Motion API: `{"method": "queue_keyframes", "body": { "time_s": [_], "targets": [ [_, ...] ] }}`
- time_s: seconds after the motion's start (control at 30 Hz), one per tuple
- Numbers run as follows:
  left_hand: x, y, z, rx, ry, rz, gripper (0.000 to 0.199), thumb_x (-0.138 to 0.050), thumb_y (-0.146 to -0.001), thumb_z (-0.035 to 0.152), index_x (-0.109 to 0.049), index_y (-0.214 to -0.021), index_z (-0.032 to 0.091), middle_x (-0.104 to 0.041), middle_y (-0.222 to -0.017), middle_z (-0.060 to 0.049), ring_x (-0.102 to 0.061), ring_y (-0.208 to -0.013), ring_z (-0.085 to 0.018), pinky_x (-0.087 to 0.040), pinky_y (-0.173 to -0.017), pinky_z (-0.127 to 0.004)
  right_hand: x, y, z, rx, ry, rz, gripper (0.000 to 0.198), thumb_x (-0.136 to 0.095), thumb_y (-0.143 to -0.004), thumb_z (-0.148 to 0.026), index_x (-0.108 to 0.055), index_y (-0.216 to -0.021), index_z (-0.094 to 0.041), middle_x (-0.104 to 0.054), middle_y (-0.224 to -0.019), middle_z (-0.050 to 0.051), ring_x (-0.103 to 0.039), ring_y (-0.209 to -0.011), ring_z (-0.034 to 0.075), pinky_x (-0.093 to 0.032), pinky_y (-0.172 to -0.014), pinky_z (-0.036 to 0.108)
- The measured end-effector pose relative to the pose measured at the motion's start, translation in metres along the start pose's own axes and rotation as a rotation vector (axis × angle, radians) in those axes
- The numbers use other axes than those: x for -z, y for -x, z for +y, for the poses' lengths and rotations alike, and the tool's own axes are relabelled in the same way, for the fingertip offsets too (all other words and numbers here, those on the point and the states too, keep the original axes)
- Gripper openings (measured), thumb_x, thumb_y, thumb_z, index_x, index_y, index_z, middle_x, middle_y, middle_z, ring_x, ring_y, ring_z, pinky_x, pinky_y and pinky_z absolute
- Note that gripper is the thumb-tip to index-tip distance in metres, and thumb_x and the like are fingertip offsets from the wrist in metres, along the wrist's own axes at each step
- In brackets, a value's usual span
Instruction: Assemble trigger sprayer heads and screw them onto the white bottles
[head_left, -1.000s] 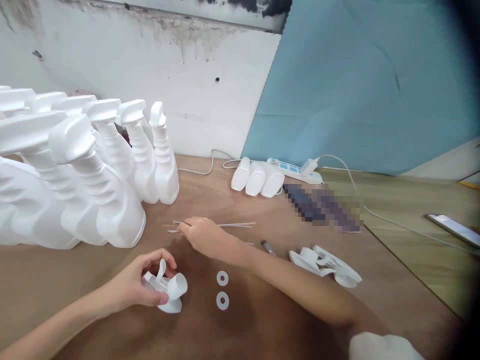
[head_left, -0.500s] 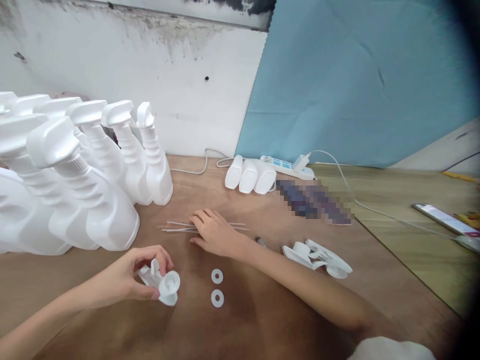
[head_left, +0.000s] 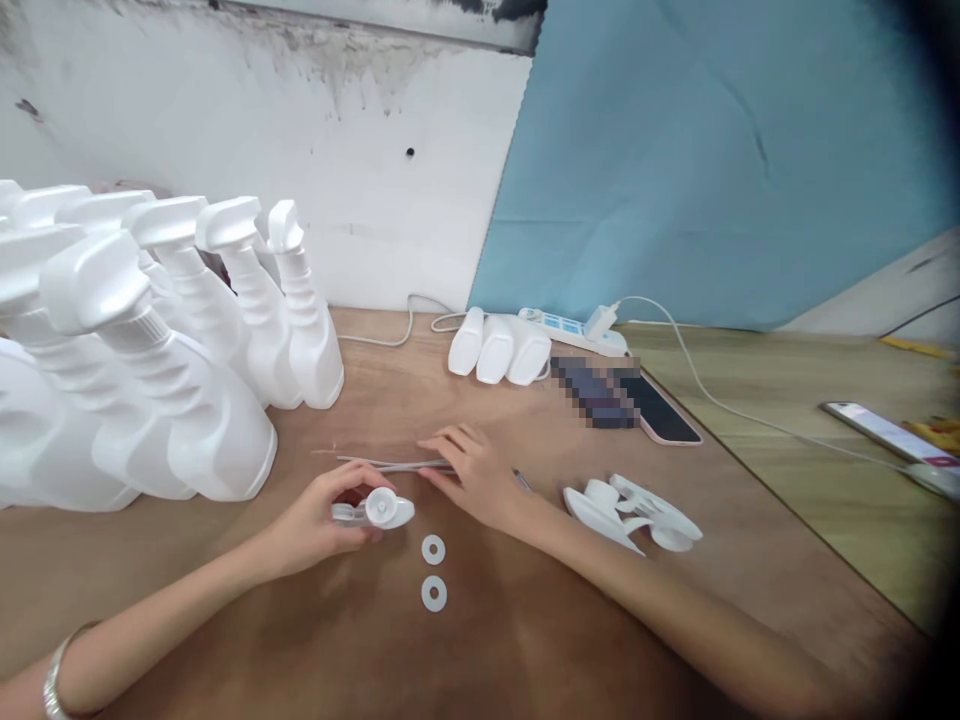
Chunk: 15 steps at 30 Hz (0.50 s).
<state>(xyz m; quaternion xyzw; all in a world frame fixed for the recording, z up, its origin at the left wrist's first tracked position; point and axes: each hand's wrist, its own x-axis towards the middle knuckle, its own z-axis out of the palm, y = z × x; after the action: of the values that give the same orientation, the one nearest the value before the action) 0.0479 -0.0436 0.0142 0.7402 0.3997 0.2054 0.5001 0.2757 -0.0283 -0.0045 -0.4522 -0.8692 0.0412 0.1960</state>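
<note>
My left hand (head_left: 330, 515) is closed round a white spray trigger head (head_left: 382, 508), its round collar facing me. On the table just beyond, several thin whitish tubes (head_left: 390, 465) lie nearly parallel. Their right ends run in under my right hand (head_left: 480, 475), whose thumb and fingers close on them; which tubes it grips is partly hidden. Two flat white ring washers (head_left: 433, 594) lie on the table in front of me, between and below my hands. More white trigger heads (head_left: 630, 510) lie to the right, beside my right forearm.
Rows of white spray bottles (head_left: 217, 430) with heads fitted stand at the left. Toward the wall lie several white caps or covers (head_left: 495, 348) and a power strip (head_left: 577, 330) with a cable. Phones (head_left: 667, 408) lie right of them, another phone (head_left: 892, 435) farther right.
My left hand has moved right and away from me, turning the trigger head so its collar faces me. My right hand has slid right along the tubes, its fingers now closing on their ends.
</note>
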Motion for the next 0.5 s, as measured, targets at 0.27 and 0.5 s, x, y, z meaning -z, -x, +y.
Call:
{"method": "queue_keyframes", "body": {
  "time_s": [0.27,0.5],
  "targets": [
    [-0.015,-0.02,-0.012,-0.056,0.064,-0.008,0.029,-0.064,-0.066,0.028,-0.059,-0.094,0.019,-0.061,-0.093,-0.003,-0.053,-0.08,-0.017,-0.04,-0.069,-0.025,0.072,0.038,0.002,-0.564,0.396,-0.433,0.027,-0.048,-0.08,-0.042,-0.057,-0.082,-0.017,-0.06,-0.072,0.009,-0.057,-0.068,0.024,-0.033,-0.054,0.027],
    [-0.022,-0.019,-0.015,-0.013,0.143,0.02,0.031,-0.066,-0.066,0.032,-0.061,-0.094,0.019,-0.063,-0.093,-0.003,-0.055,-0.08,-0.017,-0.041,-0.069,-0.025,0.066,0.041,0.011,-0.543,0.053,-0.516,0.006,-0.052,-0.072,-0.022,-0.056,-0.072,-0.018,-0.059,-0.067,0.002,-0.055,-0.062,0.014,-0.031,-0.052,0.023]
  ]
}}
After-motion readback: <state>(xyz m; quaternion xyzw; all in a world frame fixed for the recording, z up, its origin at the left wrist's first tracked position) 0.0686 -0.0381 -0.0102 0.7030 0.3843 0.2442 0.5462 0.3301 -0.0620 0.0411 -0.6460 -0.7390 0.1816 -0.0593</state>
